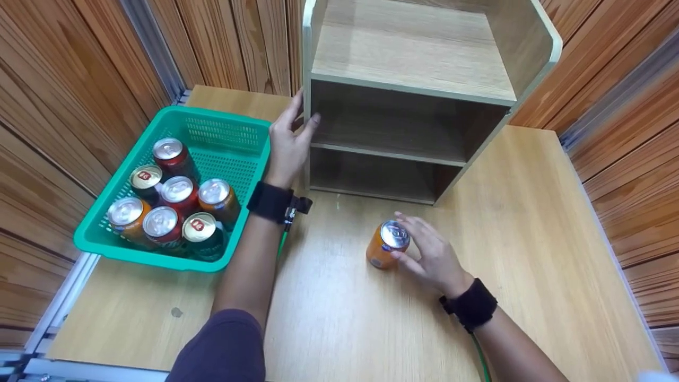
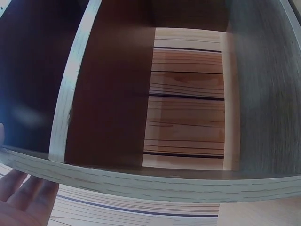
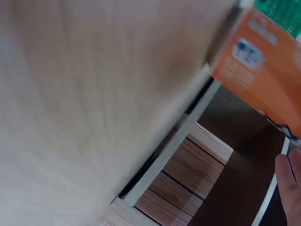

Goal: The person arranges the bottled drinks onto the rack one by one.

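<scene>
An orange drink can (image 1: 377, 249) is at the front of the small wooden shelf unit (image 1: 387, 154). My right hand (image 1: 432, 260) holds this can near its top, thumb on the near side and fingers on the far side. In the right wrist view the orange can (image 3: 263, 66) is blurred, with fingertips (image 3: 287, 174) by its top end. My left hand (image 1: 289, 143) grips the left side panel of the shelf unit. Its thumb lies at the panel's front edge, while the fingers (image 2: 28, 197) pass along the outer face in the left wrist view.
To the left stands a green plastic basket (image 1: 254, 127) with several upright drink cans (image 1: 177, 191) in it. The shelf unit has two lower compartments and a top board (image 1: 414, 48) between raised sides. Wood-patterned walls (image 1: 223, 42) surround the tabletop (image 1: 530, 233). A cable trails from each wristband.
</scene>
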`<state>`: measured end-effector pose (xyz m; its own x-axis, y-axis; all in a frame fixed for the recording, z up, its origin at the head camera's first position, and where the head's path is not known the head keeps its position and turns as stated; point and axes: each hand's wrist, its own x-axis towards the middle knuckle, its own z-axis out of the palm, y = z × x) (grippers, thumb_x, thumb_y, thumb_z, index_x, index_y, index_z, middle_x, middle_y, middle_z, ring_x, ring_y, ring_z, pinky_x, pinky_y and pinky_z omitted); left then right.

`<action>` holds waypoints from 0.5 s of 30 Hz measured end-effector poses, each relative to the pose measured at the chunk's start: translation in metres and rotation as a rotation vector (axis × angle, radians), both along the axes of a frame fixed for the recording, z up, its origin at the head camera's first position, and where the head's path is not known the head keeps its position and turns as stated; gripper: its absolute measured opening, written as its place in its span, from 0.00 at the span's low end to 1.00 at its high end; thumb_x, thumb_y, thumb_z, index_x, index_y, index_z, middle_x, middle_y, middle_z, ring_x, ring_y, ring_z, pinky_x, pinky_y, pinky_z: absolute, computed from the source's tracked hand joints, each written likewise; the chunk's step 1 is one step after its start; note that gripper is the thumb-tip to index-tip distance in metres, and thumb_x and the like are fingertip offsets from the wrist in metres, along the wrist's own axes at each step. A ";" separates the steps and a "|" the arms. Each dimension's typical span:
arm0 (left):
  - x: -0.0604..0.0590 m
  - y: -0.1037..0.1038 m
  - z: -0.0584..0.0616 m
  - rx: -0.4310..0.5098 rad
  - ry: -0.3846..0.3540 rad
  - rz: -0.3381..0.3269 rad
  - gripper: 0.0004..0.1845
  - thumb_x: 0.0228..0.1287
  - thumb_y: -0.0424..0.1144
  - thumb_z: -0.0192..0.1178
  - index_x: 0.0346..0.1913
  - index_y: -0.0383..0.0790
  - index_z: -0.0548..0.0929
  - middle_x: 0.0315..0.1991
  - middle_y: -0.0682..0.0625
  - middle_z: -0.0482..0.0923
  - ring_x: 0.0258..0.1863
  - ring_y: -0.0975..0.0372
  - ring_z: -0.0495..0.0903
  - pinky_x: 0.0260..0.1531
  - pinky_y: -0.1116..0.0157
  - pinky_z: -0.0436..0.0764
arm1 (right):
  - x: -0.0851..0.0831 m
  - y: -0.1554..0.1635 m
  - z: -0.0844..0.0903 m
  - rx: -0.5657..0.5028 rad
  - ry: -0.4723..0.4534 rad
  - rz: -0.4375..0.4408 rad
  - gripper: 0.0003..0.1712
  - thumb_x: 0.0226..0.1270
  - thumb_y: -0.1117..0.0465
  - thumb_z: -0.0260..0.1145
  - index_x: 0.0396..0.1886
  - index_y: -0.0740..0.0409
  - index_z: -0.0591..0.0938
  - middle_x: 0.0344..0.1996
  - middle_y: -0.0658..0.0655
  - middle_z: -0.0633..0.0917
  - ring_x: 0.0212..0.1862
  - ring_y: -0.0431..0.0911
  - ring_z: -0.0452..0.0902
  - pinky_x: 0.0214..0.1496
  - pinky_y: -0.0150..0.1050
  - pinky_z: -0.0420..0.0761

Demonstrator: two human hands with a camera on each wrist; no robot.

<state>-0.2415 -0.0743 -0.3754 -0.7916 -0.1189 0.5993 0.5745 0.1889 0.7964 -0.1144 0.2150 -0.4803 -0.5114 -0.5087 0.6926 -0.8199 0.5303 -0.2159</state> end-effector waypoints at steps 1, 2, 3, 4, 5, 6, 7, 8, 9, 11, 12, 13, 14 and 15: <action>0.000 0.000 0.000 0.000 0.001 -0.001 0.28 0.58 0.32 0.58 0.62 0.34 0.65 0.59 0.46 0.67 0.54 0.66 0.69 0.50 0.64 0.71 | 0.001 0.000 -0.001 0.011 -0.021 -0.004 0.34 0.55 0.49 0.64 0.56 0.67 0.71 0.57 0.59 0.72 0.56 0.51 0.68 0.57 0.44 0.67; 0.000 0.000 0.000 0.006 -0.001 -0.006 0.28 0.58 0.32 0.58 0.62 0.34 0.65 0.59 0.46 0.67 0.54 0.66 0.69 0.50 0.64 0.71 | 0.001 0.000 -0.002 0.019 -0.036 -0.009 0.35 0.53 0.50 0.66 0.57 0.66 0.70 0.57 0.58 0.71 0.56 0.51 0.67 0.58 0.44 0.66; 0.000 0.001 0.000 0.010 -0.001 -0.008 0.28 0.58 0.32 0.58 0.62 0.34 0.65 0.59 0.46 0.67 0.53 0.66 0.69 0.50 0.65 0.71 | 0.000 -0.001 -0.003 0.024 -0.048 -0.012 0.36 0.52 0.50 0.67 0.57 0.65 0.70 0.58 0.58 0.71 0.57 0.50 0.67 0.58 0.44 0.65; -0.001 0.001 0.000 0.011 -0.002 -0.009 0.28 0.58 0.32 0.58 0.62 0.34 0.65 0.59 0.46 0.67 0.53 0.66 0.70 0.50 0.65 0.72 | 0.000 -0.001 -0.003 0.028 -0.057 -0.015 0.38 0.50 0.50 0.69 0.58 0.64 0.70 0.58 0.58 0.71 0.57 0.49 0.66 0.59 0.43 0.65; -0.001 0.001 0.000 0.015 -0.002 -0.010 0.27 0.58 0.31 0.58 0.62 0.34 0.65 0.59 0.46 0.67 0.53 0.65 0.70 0.50 0.65 0.72 | 0.000 -0.002 -0.004 0.033 -0.064 -0.021 0.38 0.48 0.50 0.70 0.58 0.64 0.70 0.58 0.58 0.71 0.57 0.49 0.66 0.59 0.43 0.65; -0.001 0.001 0.000 0.016 0.000 -0.009 0.27 0.58 0.31 0.58 0.62 0.34 0.65 0.59 0.46 0.67 0.53 0.65 0.70 0.50 0.65 0.72 | 0.000 -0.003 -0.004 0.041 -0.066 -0.027 0.39 0.47 0.50 0.71 0.57 0.63 0.70 0.58 0.58 0.70 0.57 0.48 0.66 0.58 0.41 0.65; -0.001 0.001 0.000 0.019 -0.005 -0.007 0.27 0.58 0.31 0.58 0.62 0.34 0.65 0.59 0.46 0.67 0.53 0.65 0.70 0.49 0.65 0.72 | -0.001 -0.004 -0.004 0.051 -0.066 -0.031 0.40 0.45 0.49 0.71 0.57 0.63 0.71 0.58 0.58 0.70 0.57 0.48 0.66 0.58 0.40 0.66; -0.001 0.000 0.000 0.021 -0.007 -0.005 0.27 0.58 0.31 0.58 0.62 0.34 0.65 0.59 0.47 0.67 0.53 0.65 0.70 0.49 0.64 0.72 | -0.001 -0.005 -0.005 0.058 -0.059 -0.034 0.40 0.44 0.49 0.72 0.57 0.63 0.72 0.58 0.57 0.70 0.57 0.47 0.67 0.57 0.40 0.67; -0.001 0.000 0.000 0.018 -0.006 -0.001 0.27 0.58 0.32 0.58 0.62 0.35 0.65 0.59 0.47 0.67 0.53 0.65 0.70 0.49 0.64 0.72 | -0.002 -0.006 -0.005 0.064 -0.050 -0.035 0.40 0.43 0.49 0.73 0.56 0.62 0.72 0.58 0.57 0.70 0.57 0.47 0.67 0.56 0.39 0.68; -0.001 0.000 0.000 0.015 -0.001 0.004 0.27 0.58 0.32 0.58 0.62 0.34 0.66 0.59 0.46 0.67 0.53 0.64 0.70 0.49 0.62 0.72 | -0.003 -0.009 -0.006 0.065 -0.025 -0.031 0.39 0.40 0.50 0.74 0.53 0.63 0.74 0.58 0.56 0.71 0.56 0.47 0.68 0.55 0.39 0.69; -0.001 0.000 -0.001 0.015 0.003 0.005 0.27 0.58 0.32 0.58 0.62 0.34 0.66 0.59 0.46 0.67 0.53 0.63 0.70 0.49 0.61 0.72 | -0.003 -0.010 -0.006 0.061 -0.013 -0.027 0.38 0.39 0.50 0.75 0.52 0.63 0.75 0.57 0.56 0.71 0.55 0.48 0.68 0.54 0.39 0.69; -0.001 0.000 -0.001 0.018 0.002 0.004 0.27 0.58 0.32 0.58 0.62 0.34 0.66 0.59 0.46 0.67 0.53 0.63 0.70 0.49 0.60 0.72 | -0.004 -0.011 -0.006 0.051 -0.004 -0.020 0.38 0.38 0.51 0.75 0.51 0.64 0.76 0.57 0.56 0.72 0.55 0.48 0.69 0.54 0.40 0.70; -0.001 0.000 -0.001 0.017 0.008 0.003 0.27 0.58 0.31 0.58 0.62 0.34 0.66 0.59 0.46 0.67 0.53 0.63 0.70 0.50 0.60 0.72 | -0.004 -0.011 -0.006 0.041 0.002 -0.013 0.37 0.37 0.52 0.76 0.50 0.64 0.77 0.56 0.57 0.73 0.54 0.49 0.69 0.53 0.40 0.70; -0.001 0.000 -0.001 0.017 0.012 0.003 0.27 0.58 0.31 0.58 0.62 0.34 0.66 0.59 0.46 0.67 0.53 0.62 0.70 0.49 0.60 0.72 | -0.004 -0.012 -0.006 0.031 0.005 -0.005 0.37 0.37 0.52 0.76 0.49 0.64 0.77 0.55 0.58 0.73 0.54 0.49 0.70 0.53 0.40 0.70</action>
<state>-0.2424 -0.0747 -0.3766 -0.7841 -0.1314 0.6065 0.5834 0.1771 0.7926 -0.1184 0.2033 -0.4864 -0.5107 -0.5270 0.6793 -0.8180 0.5410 -0.1954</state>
